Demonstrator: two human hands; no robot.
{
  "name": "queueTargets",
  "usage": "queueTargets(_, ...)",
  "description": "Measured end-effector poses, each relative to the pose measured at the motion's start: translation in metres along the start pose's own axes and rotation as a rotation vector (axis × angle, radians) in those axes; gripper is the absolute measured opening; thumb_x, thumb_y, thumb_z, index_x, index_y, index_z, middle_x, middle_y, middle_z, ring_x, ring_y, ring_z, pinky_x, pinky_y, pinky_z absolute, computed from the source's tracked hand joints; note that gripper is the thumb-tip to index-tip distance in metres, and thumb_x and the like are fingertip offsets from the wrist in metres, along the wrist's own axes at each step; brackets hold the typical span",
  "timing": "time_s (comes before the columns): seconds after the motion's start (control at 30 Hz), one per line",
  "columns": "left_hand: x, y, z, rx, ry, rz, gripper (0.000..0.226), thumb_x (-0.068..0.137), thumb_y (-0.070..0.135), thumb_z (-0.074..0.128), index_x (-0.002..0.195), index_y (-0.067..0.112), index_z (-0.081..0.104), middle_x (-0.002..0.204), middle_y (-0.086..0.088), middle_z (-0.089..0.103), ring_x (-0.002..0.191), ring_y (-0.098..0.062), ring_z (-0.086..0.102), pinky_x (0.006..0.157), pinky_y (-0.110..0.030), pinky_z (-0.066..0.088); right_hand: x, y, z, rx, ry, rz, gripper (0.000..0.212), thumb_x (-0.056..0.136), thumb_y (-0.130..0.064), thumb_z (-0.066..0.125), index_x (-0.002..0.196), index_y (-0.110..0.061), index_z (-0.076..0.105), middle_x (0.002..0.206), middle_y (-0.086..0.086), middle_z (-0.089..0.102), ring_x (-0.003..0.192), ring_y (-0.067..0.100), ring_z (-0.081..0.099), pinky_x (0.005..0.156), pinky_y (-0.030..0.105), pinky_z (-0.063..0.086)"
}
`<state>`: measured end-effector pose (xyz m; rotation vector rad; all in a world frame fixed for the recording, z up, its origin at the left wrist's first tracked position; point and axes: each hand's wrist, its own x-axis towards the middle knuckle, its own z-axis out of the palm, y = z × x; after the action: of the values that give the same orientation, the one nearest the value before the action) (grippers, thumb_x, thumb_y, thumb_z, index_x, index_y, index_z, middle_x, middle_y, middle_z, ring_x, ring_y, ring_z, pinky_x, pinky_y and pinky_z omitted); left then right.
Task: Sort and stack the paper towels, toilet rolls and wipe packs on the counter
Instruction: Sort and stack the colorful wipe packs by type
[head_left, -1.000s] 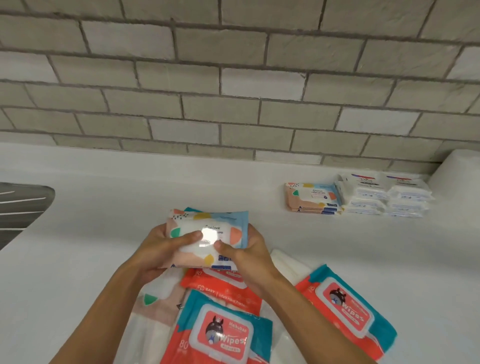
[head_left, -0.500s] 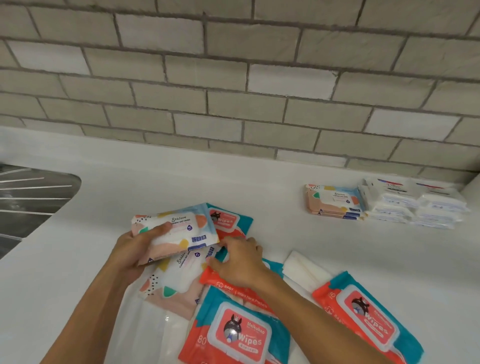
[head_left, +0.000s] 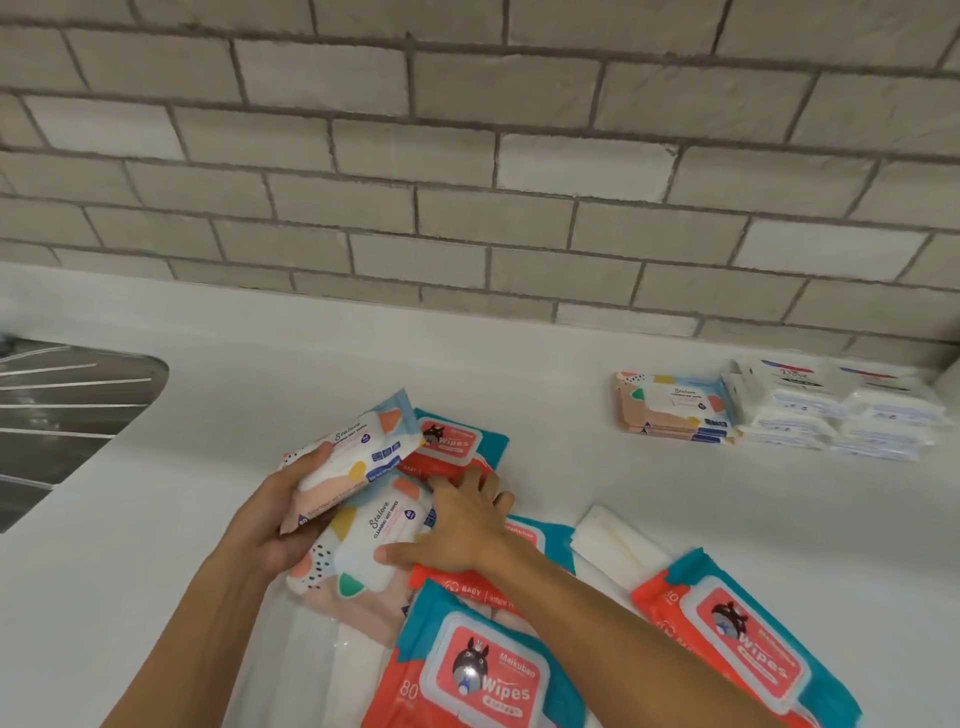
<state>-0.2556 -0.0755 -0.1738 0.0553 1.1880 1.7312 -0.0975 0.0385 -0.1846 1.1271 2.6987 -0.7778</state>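
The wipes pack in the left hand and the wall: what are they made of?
The held wipes pack looks like soft, glossy plastic film: it bends in the left hand. The wall looks like matt grey brick, with mortar lines.

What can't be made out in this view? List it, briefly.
Head view:
Right hand on the lower pastel pack: grip or rest unclear, palm covers contact.
Red pack: bottom edge cuts it off.
White stacks: print too small; right edge cuts them.
Sink: left edge cuts it.
Held pastel pack: left hand hides its underside.
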Motion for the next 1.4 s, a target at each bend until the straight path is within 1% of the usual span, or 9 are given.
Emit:
queueTargets(0.17,-0.001,0.000,0.001,-0.007,-0.034,0.025,0.026,0.087,0.024,0.063,0.109,0.009,0.064,0.091,-0.016,0.075,0.072,-0.023,0.075,0.060,-0.035,0.062,0.008,-0.002,-0.012,0.108,-0.041,-0.081,0.105,0.051,-0.070,0.080,0.139,-0.035,0.033,0.152,0.004,0.020,0.142,0.033,0.011,0.117,0.055,0.009)
queueTargets(0.27,-0.003,-0.001,0.003,-0.005,-0.037,0.044,0.026,0.086,0.024,0.064,0.106,0.008,0.063,0.084,-0.014,0.076,0.067,-0.021,0.074,0.053,-0.031,0.060,0.007,0.000,-0.022,0.201,-0.030,-0.084,0.101,0.051,-0.062,0.085,0.133,-0.030,0.037,0.139,-0.002,0.037,0.132,0.022,0.029,0.112,0.043,0.028)
queueTargets(0.4,-0.004,-0.003,0.008,-0.031,-0.124,-0.029,0.076,0.059,0.030,0.090,0.125,0.007,0.061,0.113,-0.022,0.069,0.091,-0.033,0.071,0.077,-0.045,0.061,0.007,0.006,-0.020,0.458,-0.070,-0.125,0.085,0.053,-0.044,0.092,0.124,-0.031,0.046,0.116,-0.011,0.061,0.106,0.009,0.058,0.091,0.033,0.054)
queueTargets(0.47,-0.006,-0.003,0.016,-0.018,-0.184,-0.065,0.047,0.075,0.035,0.076,0.113,0.007,0.071,0.108,-0.022,0.071,0.086,-0.035,0.072,0.075,-0.045,0.061,0.008,0.013,-0.015,0.604,-0.056,-0.143,0.079,0.051,-0.037,0.094,0.119,-0.033,0.052,0.111,-0.012,0.067,0.098,0.007,0.066,0.086,0.034,0.059)
queueTargets(0.67,-0.006,0.021,0.046,-0.078,-0.155,0.082,0.033,0.093,0.028,0.056,0.079,0.010,0.080,0.095,-0.018,0.075,0.082,-0.030,0.075,0.080,-0.049,0.057,-0.004,0.029,-0.031,0.897,0.097,-0.171,0.060,0.062,-0.017,0.091,0.112,-0.021,0.058,0.109,-0.005,0.070,0.096,0.009,0.069,0.082,0.029,0.059)
queueTargets(0.83,0.002,0.045,0.071,-0.124,-0.185,0.144,0.025,0.092,0.027,0.059,0.112,0.011,0.064,0.099,-0.011,0.075,0.082,-0.022,0.074,0.075,-0.038,0.061,-0.011,0.054,-0.049,1.048,0.255,-0.162,0.048,0.068,-0.010,0.087,0.105,-0.017,0.057,0.104,0.002,0.072,0.091,0.014,0.072,0.076,0.034,0.061)
queueTargets(1.13,0.017,0.037,0.138,0.000,-0.199,0.117,0.020,0.086,0.028,0.068,0.104,0.020,0.068,0.098,-0.004,0.076,0.080,-0.015,0.073,0.065,-0.025,0.059,-0.007,0.129,-0.094,1.228,0.560,0.044,0.068,0.079,-0.020,0.079,0.136,-0.020,0.042,0.119,0.000,0.067,0.097,0.013,0.071,0.076,0.032,0.060)
queueTargets(1.27,0.028,0.024,0.165,0.076,-0.234,0.089,0.026,0.086,0.030,0.068,0.110,0.021,0.067,0.104,-0.003,0.075,0.087,-0.015,0.072,0.069,-0.027,0.057,-0.004,0.164,-0.131,1.210,0.686,0.160,0.059,0.083,-0.020,0.076,0.126,-0.024,0.036,0.110,-0.005,0.063,0.089,0.012,0.069,0.064,0.026,0.058)
queueTargets(1.4,0.040,0.007,0.188,0.125,-0.237,0.036,0.039,0.085,0.030,0.069,0.122,0.021,0.064,0.105,-0.002,0.075,0.094,-0.017,0.069,0.079,-0.030,0.053,0.013,0.206,-0.165,1.007,0.821,0.285,0.059,0.079,-0.024,0.079,0.127,-0.013,0.047,0.117,0.005,0.065,0.098,0.022,0.068,0.078,0.037,0.059)
